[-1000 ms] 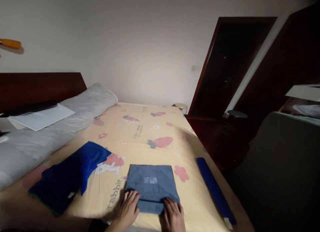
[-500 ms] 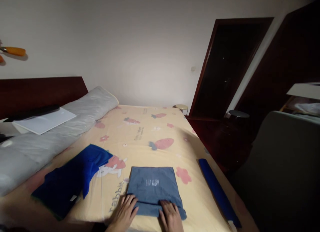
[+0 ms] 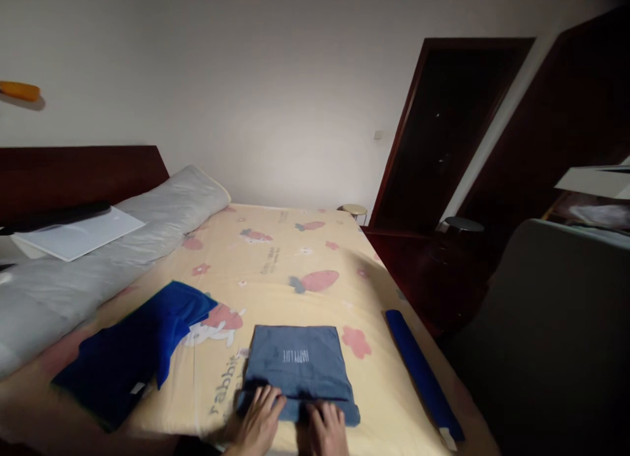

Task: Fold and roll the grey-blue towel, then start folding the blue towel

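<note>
A folded grey-blue towel (image 3: 295,364) with white lettering lies on the yellow patterned bed sheet (image 3: 275,266) near the front edge. My left hand (image 3: 256,424) lies flat with fingers stretched onto the towel's near left corner. My right hand (image 3: 323,428) rests flat on the towel's near edge, fingers stretched out beside the left hand. Neither hand grips anything.
A dark blue cloth (image 3: 132,344) lies spread at the left. A rolled blue towel (image 3: 420,374) lies along the bed's right edge. Grey pillows (image 3: 98,259) with a white sheet of paper (image 3: 73,231) sit by the headboard. A dark door and furniture stand at the right.
Both hands have moved closer together along the towel's near edge, and the near edge now sits folded a little further up.
</note>
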